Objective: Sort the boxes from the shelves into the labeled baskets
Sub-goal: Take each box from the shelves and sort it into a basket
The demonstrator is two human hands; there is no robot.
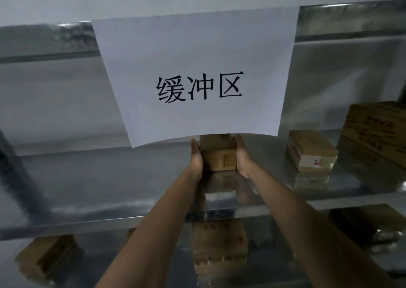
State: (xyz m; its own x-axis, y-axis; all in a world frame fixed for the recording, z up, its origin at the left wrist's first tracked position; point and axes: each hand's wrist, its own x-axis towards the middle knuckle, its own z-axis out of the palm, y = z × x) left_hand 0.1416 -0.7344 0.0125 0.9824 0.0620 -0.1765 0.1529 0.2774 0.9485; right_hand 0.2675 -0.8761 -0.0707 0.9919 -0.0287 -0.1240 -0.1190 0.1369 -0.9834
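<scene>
Clamping a small cardboard box [219, 159] between both palms: left hand [196, 159] flat on its left side, right hand [242, 155] flat on its right side, fingers straight and pointing toward the back. Thumbs not clearly seen.

The box is mid-depth on the shiny metal shelf [98, 177], directly under the lower edge of a hanging paper sign [197, 78] printed 缓冲区. The sign covers the box's far end. There is a handwritten mark on the near face, not legible.

Judgement: a two-sided press suits a box set back from the shelf lip, where one hand would get poor purchase. Both arms go in beneath the sign, hence the low, level reach. Cannot tell whether the box bottom touches the shelf or is just lifted, because the reflection below blurs the contact line.

Other stock:
- A taped box [312, 151] sits to the right, well apart.
- A large printed carton [377, 129] stands beyond it.
- More lower boxes [219, 246] sit on the tier beneath.

No labeled baskets are in view, so the destination is unknown from here.

Risk: the hold looks friction-only, so the box could slip if the press eases.
</scene>
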